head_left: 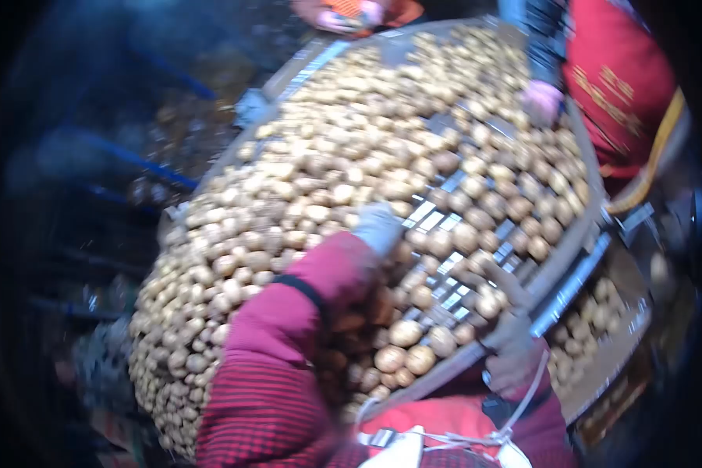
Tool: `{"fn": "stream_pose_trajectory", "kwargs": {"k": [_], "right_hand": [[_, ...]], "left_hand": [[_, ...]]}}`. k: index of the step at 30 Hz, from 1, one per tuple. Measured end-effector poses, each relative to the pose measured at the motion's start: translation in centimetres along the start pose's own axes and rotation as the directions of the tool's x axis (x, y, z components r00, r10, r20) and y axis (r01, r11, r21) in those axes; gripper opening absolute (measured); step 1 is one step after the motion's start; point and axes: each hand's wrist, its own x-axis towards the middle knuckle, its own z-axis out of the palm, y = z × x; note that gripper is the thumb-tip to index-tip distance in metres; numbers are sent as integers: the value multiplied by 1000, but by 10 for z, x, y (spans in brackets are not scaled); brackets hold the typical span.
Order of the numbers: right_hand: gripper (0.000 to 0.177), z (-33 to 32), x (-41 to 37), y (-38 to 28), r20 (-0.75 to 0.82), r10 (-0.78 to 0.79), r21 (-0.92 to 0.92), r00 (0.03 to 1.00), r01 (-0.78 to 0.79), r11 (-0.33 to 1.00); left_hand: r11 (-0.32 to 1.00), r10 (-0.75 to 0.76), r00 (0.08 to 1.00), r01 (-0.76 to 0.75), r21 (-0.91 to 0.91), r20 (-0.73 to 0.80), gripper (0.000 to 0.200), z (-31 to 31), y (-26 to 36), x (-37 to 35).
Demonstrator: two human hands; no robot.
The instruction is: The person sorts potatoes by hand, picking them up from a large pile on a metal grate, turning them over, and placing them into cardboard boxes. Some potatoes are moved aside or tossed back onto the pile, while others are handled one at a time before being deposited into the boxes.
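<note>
Potatoes (288, 187) in great number cover a slatted metal table (448, 292) with a raised metal rim. My left hand (378, 228), in a pale grey glove, reaches over the middle of the heap beside a bare patch of slats; its fingers are blurred and mostly hidden. Near the right rim, my right hand (511, 316), in a dirty grey glove, has its fingers spread around and above a few potatoes lying on the slats. Nothing is seen held in it.
At the upper right, a co-worker in a red apron (620, 86) has a pink-gloved hand (542, 101) at the potatoes. Another person's pink-gloved hands (351, 17) are at the far edge. A box of potatoes (593, 327) stands below the right rim.
</note>
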Motion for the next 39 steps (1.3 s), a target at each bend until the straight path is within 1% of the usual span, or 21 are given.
{"fn": "stream_pose_trajectory", "kwargs": {"k": [2, 3, 5, 7, 8, 9, 10, 11, 12, 13, 14, 17, 21, 26, 27, 29, 34, 35, 36, 37, 39], "right_hand": [[45, -19, 6, 4, 15, 18, -15, 1000, -18, 1000], [46, -27, 8, 6, -6, 7, -78, 1000, -8, 997], [47, -36, 12, 5, 40, 5, -77, 999, -2, 997], [47, -35, 12, 8, 124, -81, -177, 989, 102, 979], [47, -40, 14, 9, 114, -93, -260, 989, 120, 958], [50, -38, 16, 5, 160, -47, -221, 986, 82, 972], [49, -37, 16, 4, 99, -5, -122, 995, 17, 992], [47, -26, 15, 3, 38, 39, -18, 999, -39, 999], [55, -43, 23, -3, 246, 164, 159, 955, -206, 965], [52, -61, 25, -2, 230, 153, 125, 961, -185, 975], [52, -57, 25, -3, 218, 155, 125, 964, -185, 975], [51, -52, 25, -5, 192, 164, 114, 968, -188, 976], [51, -43, 20, -5, 140, 151, 113, 979, -167, 979], [50, -35, 19, -6, 90, 161, 75, 983, -168, 983], [51, -35, 19, -5, 28, 155, 50, 987, -157, 986], [51, -40, 21, -5, 107, 150, 38, 983, -155, 987], [48, -37, 24, -8, 192, 163, 15, 968, -169, 986], [48, -41, 25, -7, 189, 166, 8, 968, -170, 985], [50, -46, 27, -4, 86, 141, -19, 986, -140, 990], [53, -51, 27, -2, -21, 106, -46, 994, -107, 993], [52, -35, 28, -1, 39, 98, -65, 994, -95, 993]], "left_hand": [[982, -119, 992, 111, -152, -42, 24, 30, -2, 24], [990, -53, 986, 31, -137, -159, 22, 20, 0, 3], [967, -122, 981, 84, -240, -150, 24, 9, -1, 4], [948, -216, 935, 133, -288, -280, 26, 25, 3, 15], [954, -189, 946, 114, -278, -262, 25, 24, 3, 11], [959, -154, 958, 86, -269, -243, 25, 18, 3, 3], [961, -133, 958, 62, -270, -253, 24, 12, 3, -4], [843, -274, 934, 119, -524, -229, 24, 13, 4, -1], [847, -265, 935, 108, -520, -237, 24, 22, 7, 12], [852, -254, 935, 95, -515, -247, 24, 33, 7, 23], [938, -133, 967, 52, -343, -217, 26, 27, 5, 15], [924, -211, 931, 90, -371, -298, 28, 37, 4, 19], [821, -303, 943, 184, -540, -139, 29, 28, 1, 21], [906, -157, 986, 166, -389, 55, 34, 6, -6, 23], [906, -159, 986, 165, -390, 49, 34, 6, -7, 15], [883, -208, 977, 170, -438, -42, 38, 11, -6, 2], [827, -227, 973, 173, -535, -35, 52, 13, -10, -4], [822, -209, 976, 142, -551, -61, 54, 12, -14, -8], [819, -188, 978, 107, -564, -88, 56, 12, -14, -12], [818, -179, 980, 96, -567, -93, 56, 11, -11, -17], [707, -292, 931, 56, -705, -218, 38, -2, -6, -32]]}}
